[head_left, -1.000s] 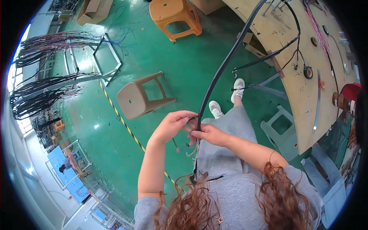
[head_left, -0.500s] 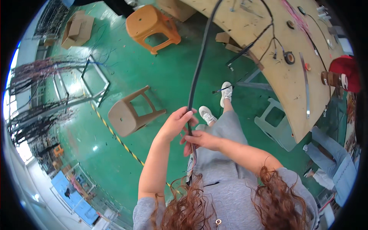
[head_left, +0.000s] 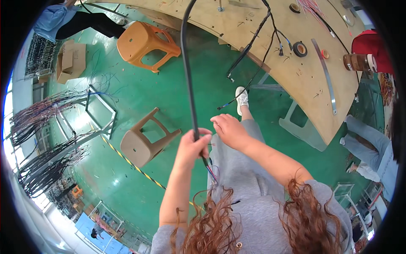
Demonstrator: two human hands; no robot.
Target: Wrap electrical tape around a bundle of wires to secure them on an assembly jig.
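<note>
My left hand [head_left: 193, 148] is closed around a thick black sheathed cable [head_left: 188, 72]. The cable rises in a curve past the top of the view. Below this hand, thin coloured wires [head_left: 212, 172] come out of the cable's end over my lap. My right hand [head_left: 230, 130] is apart from the cable, to its right, with loosely bent fingers and nothing visible in them. Just beyond it hangs the dark tip of a thin cable branch [head_left: 249, 82], part of a black wire harness [head_left: 256, 36] lying over the table edge.
A curved wooden table [head_left: 296, 72] carries tape rolls [head_left: 300, 49], a metal strip [head_left: 325, 74] and a brown bottle [head_left: 358, 62]. Stools stand around: orange [head_left: 137, 42], beige [head_left: 141, 146], pale green [head_left: 302, 131]. Wire bundles hang on a rack [head_left: 99, 112] at left. Other people are at upper left and right.
My right hand has let go of the cable and moved up and right. The left hand, still gripping the cable, has shifted left and down. The view has turned somewhat.
</note>
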